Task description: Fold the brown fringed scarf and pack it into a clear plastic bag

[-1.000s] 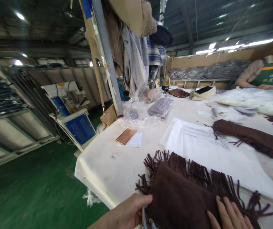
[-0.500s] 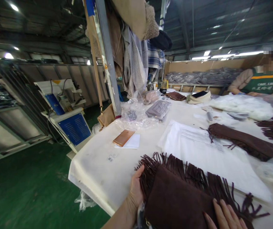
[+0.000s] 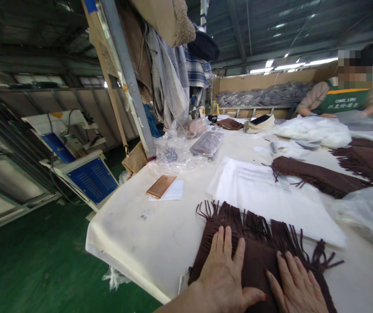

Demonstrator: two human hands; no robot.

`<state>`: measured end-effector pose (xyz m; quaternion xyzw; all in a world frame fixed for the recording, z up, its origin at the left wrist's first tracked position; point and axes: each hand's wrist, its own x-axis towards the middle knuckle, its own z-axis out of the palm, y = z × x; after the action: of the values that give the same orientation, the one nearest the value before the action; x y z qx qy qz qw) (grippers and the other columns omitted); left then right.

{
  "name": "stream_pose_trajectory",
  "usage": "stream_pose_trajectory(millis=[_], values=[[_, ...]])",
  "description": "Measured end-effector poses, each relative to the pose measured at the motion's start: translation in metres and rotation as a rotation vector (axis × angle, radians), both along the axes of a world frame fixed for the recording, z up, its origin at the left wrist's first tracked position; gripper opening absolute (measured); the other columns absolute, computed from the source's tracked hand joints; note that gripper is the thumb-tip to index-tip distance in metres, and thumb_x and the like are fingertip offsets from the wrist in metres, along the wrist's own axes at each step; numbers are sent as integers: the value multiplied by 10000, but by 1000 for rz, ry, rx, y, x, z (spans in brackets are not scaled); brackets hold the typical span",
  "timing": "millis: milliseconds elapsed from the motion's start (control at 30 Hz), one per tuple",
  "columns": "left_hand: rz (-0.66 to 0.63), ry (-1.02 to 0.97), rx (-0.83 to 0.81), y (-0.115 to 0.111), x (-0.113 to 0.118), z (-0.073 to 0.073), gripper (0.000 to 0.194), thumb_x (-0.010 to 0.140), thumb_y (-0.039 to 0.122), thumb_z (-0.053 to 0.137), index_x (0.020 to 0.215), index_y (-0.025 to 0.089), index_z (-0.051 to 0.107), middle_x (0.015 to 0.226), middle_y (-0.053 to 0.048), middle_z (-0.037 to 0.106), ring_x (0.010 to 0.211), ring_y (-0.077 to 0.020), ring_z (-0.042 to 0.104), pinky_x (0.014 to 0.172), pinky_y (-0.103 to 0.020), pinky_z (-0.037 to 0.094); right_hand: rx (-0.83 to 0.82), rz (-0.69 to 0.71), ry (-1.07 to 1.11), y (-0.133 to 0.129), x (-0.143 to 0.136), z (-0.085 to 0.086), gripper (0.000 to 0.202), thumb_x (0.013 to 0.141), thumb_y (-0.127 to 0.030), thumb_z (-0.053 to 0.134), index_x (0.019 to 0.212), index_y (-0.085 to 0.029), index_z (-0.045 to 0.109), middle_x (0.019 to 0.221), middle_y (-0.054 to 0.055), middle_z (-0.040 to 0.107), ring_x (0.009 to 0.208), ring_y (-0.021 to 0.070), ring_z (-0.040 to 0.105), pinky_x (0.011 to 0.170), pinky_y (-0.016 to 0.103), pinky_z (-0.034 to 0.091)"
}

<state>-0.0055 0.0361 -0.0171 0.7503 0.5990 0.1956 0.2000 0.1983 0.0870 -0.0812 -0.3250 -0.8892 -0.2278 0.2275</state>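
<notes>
A dark brown suede bag (image 3: 261, 256) with a fringed far edge lies flat on the white table (image 3: 160, 234) right in front of me. My left hand (image 3: 224, 274) rests palm down on its left part, fingers spread toward the fringe. Beside it my right hand (image 3: 295, 284) also presses flat on the bag, fingers apart. Neither hand grips anything. Just beyond the fringe lies a stack of white bags (image 3: 271, 195).
A rose-gold phone (image 3: 161, 186) on white paper lies left of centre. More brown fringed pieces (image 3: 317, 176) and clear plastic bags (image 3: 176, 152) lie farther back. A person in a green vest (image 3: 346, 98) works at the far right. Hanging clothes (image 3: 168, 82) and a blue machine (image 3: 88, 178) stand at the left.
My left hand moved from the bag's left edge onto its top and now lies flat. The bag's fringe has been smoothed out. The view has shifted slightly right.
</notes>
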Motion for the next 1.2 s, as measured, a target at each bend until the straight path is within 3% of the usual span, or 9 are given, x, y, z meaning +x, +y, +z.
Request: stream_pose_trajectory(millis=[200, 367, 433, 500, 567, 600, 733, 967, 1200], values=[[-176, -17, -11, 7, 17, 8, 889, 781, 581, 530, 1365, -23, 240, 1429, -294, 59, 1351, -395, -10, 1098, -588, 69, -97, -60, 125, 0, -3, -25, 382, 796, -152, 330, 902, -183, 695, 1181, 157, 607, 1306, 383, 294, 907, 618, 380], [-523, -164, 243, -2, 5, 43, 589, 867, 514, 440, 1345, 174, 383, 1396, -124, 410, 1336, -250, 290, 1130, -451, 167, -599, -182, 532, 2, 19, 19, 465, 854, -409, 360, 1213, -183, 551, 1325, 121, 509, 1211, 267, 475, 927, 440, 473], [-319, -242, 321, -4, -22, 56, 457, 890, 471, 418, 1282, 242, 468, 1371, -84, 456, 1296, -238, 363, 1088, -452, 279, -888, -320, 777, 2, 42, 49, 570, 785, -549, 442, 1234, -210, 532, 1357, 96, 478, 1236, 284, 443, 975, 455, 431], [247, -428, 289, 3, -58, 58, 357, 876, 440, 443, 1100, 207, 593, 1155, -96, 611, 1089, -224, 554, 969, -412, 426, -1111, -461, 1055, 4, 66, 70, 640, 690, -597, 535, 1172, -177, 564, 1274, 135, 552, 1191, 324, 483, 994, 488, 400], [614, -619, -29, 15, -91, 49, 353, 774, 443, 592, 946, 136, 619, 954, -110, 665, 919, -242, 623, 869, -395, 480, -1301, -521, 1372, 6, 84, 76, 611, 626, -564, 614, 1048, -123, 596, 1118, 192, 638, 1083, 346, 567, 961, 479, 439], [638, -770, -231, 22, -103, 42, 350, 749, 432, 625, 894, 114, 620, 900, -115, 673, 873, -236, 635, 839, -376, 489, -1393, -521, 1512, 8, 90, 74, 561, 621, -529, 638, 987, -106, 601, 1043, 208, 664, 1028, 342, 601, 935, 460, 467], [467, -1188, -772, 51, -118, 22, 359, 710, 404, 702, 878, 94, 634, 872, -104, 700, 803, -182, 651, 772, -286, 492, -1761, -469, 1679, 20, 88, 62, 378, 713, -383, 645, 921, -68, 622, 949, 201, 690, 941, 290, 648, 895, 392, 503], [405, -1305, -1167, 96, -97, 14, 453, 690, 473, 703, 931, 92, 659, 877, -73, 719, 883, -213, 655, 890, -315, 467, -2412, 13, 1460, 53, 69, 74, 317, 863, -340, 543, 1001, -79, 659, 1021, 143, 687, 957, 218, 643, 900, 323, 472], [-36, -1375, -1473, 138, -85, -20, 541, 681, 519, 675, 1032, 108, 635, 1012, -76, 688, 1118, -229, 544, 1065, -345, 306, -2783, 213, 1515, 89, 38, 59, 310, 829, -334, 561, 976, -89, 684, 953, 100, 712, 1055, 197, 597, 1093, 332, 248]])
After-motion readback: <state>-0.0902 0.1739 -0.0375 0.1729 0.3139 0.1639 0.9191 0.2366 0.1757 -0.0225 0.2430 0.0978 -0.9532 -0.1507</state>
